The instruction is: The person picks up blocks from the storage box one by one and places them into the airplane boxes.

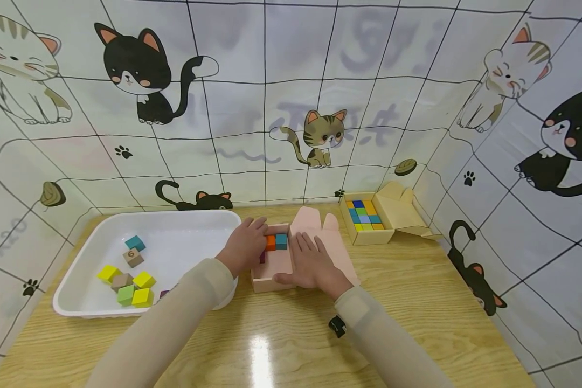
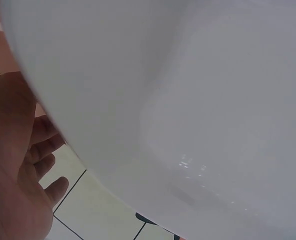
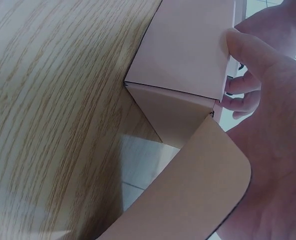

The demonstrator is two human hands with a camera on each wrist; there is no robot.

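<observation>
A pink cardboard box stands open on the table, holding an orange block and a teal block along its back wall. My left hand reaches over the box's left side, its fingers beside the orange block. Part of a purple block shows under that hand. In the left wrist view, the left hand has loosely bent fingers beyond the tray's rim. My right hand rests along the box's right edge and opened lid. Its thumb touches the top of the box's front wall.
A white tray at left holds several yellow, green, teal and wooden blocks. At the back right, a second, yellowish box is filled with coloured blocks. A small black object is by the right wrist. Cat-patterned sheets enclose the table.
</observation>
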